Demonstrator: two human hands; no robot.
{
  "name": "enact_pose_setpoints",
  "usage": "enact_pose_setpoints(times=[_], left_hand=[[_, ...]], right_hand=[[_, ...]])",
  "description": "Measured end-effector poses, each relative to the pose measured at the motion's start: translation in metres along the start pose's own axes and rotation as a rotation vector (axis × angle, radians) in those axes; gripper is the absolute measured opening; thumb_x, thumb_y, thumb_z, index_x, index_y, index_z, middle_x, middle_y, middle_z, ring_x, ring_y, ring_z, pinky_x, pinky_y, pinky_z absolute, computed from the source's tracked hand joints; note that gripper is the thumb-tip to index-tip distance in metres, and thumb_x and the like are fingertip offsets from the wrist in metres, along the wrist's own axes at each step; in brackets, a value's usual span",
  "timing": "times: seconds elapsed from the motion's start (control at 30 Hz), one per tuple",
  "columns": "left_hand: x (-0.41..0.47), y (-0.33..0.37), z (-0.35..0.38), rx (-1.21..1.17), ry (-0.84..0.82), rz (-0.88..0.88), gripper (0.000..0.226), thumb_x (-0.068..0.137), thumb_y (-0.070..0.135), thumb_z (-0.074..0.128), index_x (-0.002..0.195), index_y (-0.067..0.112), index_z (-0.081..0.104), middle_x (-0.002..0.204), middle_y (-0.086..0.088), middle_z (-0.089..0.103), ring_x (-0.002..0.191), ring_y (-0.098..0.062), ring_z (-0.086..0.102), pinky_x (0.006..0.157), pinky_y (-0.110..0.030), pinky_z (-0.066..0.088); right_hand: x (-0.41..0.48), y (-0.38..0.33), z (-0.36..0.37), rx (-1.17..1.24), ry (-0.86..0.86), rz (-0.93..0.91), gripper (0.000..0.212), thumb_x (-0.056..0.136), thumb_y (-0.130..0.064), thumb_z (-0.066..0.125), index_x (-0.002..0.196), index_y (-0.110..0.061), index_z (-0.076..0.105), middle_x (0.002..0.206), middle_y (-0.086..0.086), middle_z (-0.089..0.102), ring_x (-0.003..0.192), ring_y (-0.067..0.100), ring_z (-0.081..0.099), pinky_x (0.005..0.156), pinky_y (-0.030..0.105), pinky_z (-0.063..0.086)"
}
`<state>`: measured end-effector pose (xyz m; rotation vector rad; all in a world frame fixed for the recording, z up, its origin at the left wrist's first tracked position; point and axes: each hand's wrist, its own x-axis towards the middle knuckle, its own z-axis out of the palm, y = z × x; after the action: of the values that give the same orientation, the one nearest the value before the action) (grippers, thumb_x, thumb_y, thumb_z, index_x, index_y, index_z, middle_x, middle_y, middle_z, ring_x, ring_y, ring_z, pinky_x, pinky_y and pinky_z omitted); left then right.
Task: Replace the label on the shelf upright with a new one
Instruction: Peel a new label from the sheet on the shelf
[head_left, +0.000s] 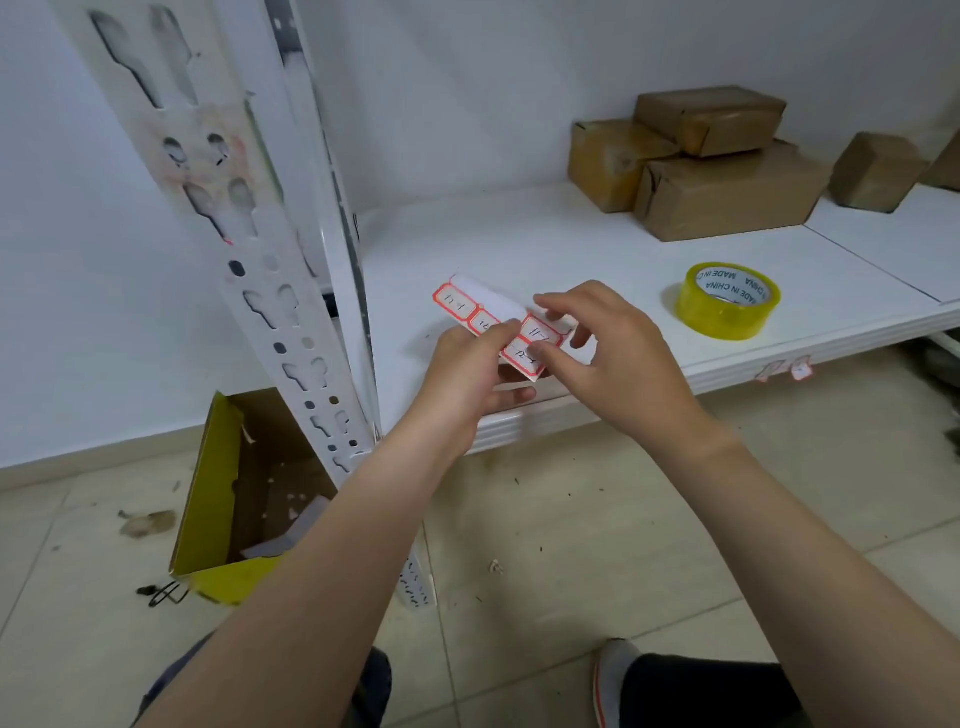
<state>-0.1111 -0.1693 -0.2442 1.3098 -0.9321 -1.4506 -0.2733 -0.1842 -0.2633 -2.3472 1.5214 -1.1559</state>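
Note:
My left hand (467, 379) holds a small label sheet (488, 306) with red-bordered, handwritten labels, just above the front of the white shelf board (545, 244). My right hand (608, 353) pinches at one label (540, 331) near the sheet's right end with thumb and fingers. The white slotted shelf upright (291, 332) stands to the left of both hands. A patch of old label residue (202, 150) marks its upper part; no whole label shows there.
A roll of yellow tape (727, 300) lies on the shelf to the right. Several brown parcels (727, 192) are stacked at the back. An open yellow cardboard box (228, 499) sits on the tiled floor by the upright's foot. Two small labels (800, 370) stick on the shelf's front edge.

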Motion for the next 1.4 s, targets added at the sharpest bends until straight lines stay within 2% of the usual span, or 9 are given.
enact_pose_setpoints(times=[0.27, 0.47, 0.6, 0.7, 0.9, 1.0, 1.13, 1.3, 1.4], left_hand=[[-0.004, 0.003, 0.006, 0.023, 0.013, 0.022, 0.014, 0.103, 0.031, 0.06, 0.092, 0.025, 0.066, 0.077, 0.004, 0.079, 0.085, -0.022, 0.081, 0.084, -0.041, 0.064], [-0.007, 0.004, 0.004, 0.053, 0.024, 0.066, 0.021, 0.102, 0.036, 0.063, 0.082, 0.03, 0.062, 0.057, 0.018, 0.073, 0.058, -0.002, 0.074, 0.074, -0.03, 0.062], [-0.007, 0.005, 0.004, 0.049, 0.047, 0.082, 0.022, 0.101, 0.038, 0.063, 0.081, 0.03, 0.062, 0.057, 0.018, 0.073, 0.067, -0.005, 0.075, 0.072, -0.027, 0.062], [-0.008, 0.005, 0.003, 0.035, 0.07, 0.117, 0.025, 0.103, 0.035, 0.06, 0.078, 0.03, 0.061, 0.054, 0.021, 0.071, 0.057, 0.0, 0.072, 0.062, -0.021, 0.059], [-0.007, 0.003, 0.005, 0.024, 0.076, 0.141, 0.025, 0.102, 0.031, 0.063, 0.077, 0.032, 0.058, 0.05, 0.026, 0.067, 0.058, 0.001, 0.07, 0.063, -0.021, 0.058], [-0.005, 0.001, 0.006, 0.041, 0.09, 0.152, 0.023, 0.1, 0.031, 0.065, 0.078, 0.031, 0.06, 0.053, 0.021, 0.07, 0.066, -0.001, 0.07, 0.066, -0.022, 0.06], [-0.003, -0.001, 0.008, 0.08, 0.11, 0.171, 0.019, 0.099, 0.031, 0.067, 0.08, 0.03, 0.066, 0.079, 0.01, 0.074, 0.078, -0.008, 0.073, 0.074, -0.028, 0.062], [-0.004, -0.002, 0.008, 0.132, 0.12, 0.249, 0.025, 0.1, 0.028, 0.066, 0.075, 0.034, 0.064, 0.06, 0.025, 0.07, 0.059, 0.008, 0.07, 0.06, -0.013, 0.058], [-0.005, -0.003, 0.01, 0.17, 0.119, 0.279, 0.027, 0.1, 0.03, 0.066, 0.074, 0.036, 0.063, 0.068, 0.023, 0.069, 0.064, 0.003, 0.07, 0.066, -0.019, 0.059]], right_hand=[[0.0, 0.003, -0.002, -0.013, 0.033, 0.005, 0.032, 0.092, -0.035, 0.075, 0.123, -0.026, 0.072, 0.109, -0.004, 0.068, 0.078, 0.008, 0.059, 0.07, 0.036, 0.06], [0.001, 0.006, 0.001, 0.038, 0.076, 0.015, 0.027, 0.09, -0.036, 0.077, 0.113, -0.021, 0.078, 0.102, -0.002, 0.071, 0.075, 0.012, 0.06, 0.064, 0.041, 0.06], [-0.001, 0.001, -0.003, 0.039, 0.081, 0.008, 0.025, 0.091, -0.035, 0.077, 0.113, -0.023, 0.078, 0.1, -0.004, 0.076, 0.068, 0.011, 0.06, 0.063, 0.035, 0.058], [-0.002, -0.002, -0.003, 0.033, 0.076, 0.005, 0.022, 0.091, -0.036, 0.077, 0.111, -0.027, 0.077, 0.101, -0.007, 0.077, 0.069, 0.012, 0.063, 0.063, 0.033, 0.058], [0.0, -0.001, 0.001, -0.018, 0.123, 0.096, 0.023, 0.087, -0.045, 0.079, 0.098, -0.025, 0.078, 0.1, -0.006, 0.072, 0.076, 0.011, 0.059, 0.064, 0.029, 0.052], [0.001, -0.003, 0.002, 0.014, 0.153, 0.118, 0.02, 0.086, -0.04, 0.082, 0.098, -0.023, 0.08, 0.097, -0.004, 0.068, 0.069, 0.006, 0.053, 0.063, 0.025, 0.045], [0.003, -0.003, 0.003, 0.092, 0.132, 0.189, 0.014, 0.085, -0.037, 0.083, 0.095, -0.028, 0.08, 0.094, -0.01, 0.066, 0.069, 0.004, 0.056, 0.064, 0.027, 0.05], [0.005, -0.006, -0.002, 0.211, 0.092, 0.263, 0.002, 0.087, -0.027, 0.081, 0.089, -0.027, 0.081, 0.09, -0.011, 0.07, 0.073, 0.004, 0.059, 0.067, 0.016, 0.042], [0.006, -0.007, -0.004, 0.256, 0.083, 0.313, 0.003, 0.086, -0.025, 0.082, 0.086, -0.027, 0.08, 0.089, -0.012, 0.07, 0.074, 0.0, 0.06, 0.068, 0.015, 0.042]])
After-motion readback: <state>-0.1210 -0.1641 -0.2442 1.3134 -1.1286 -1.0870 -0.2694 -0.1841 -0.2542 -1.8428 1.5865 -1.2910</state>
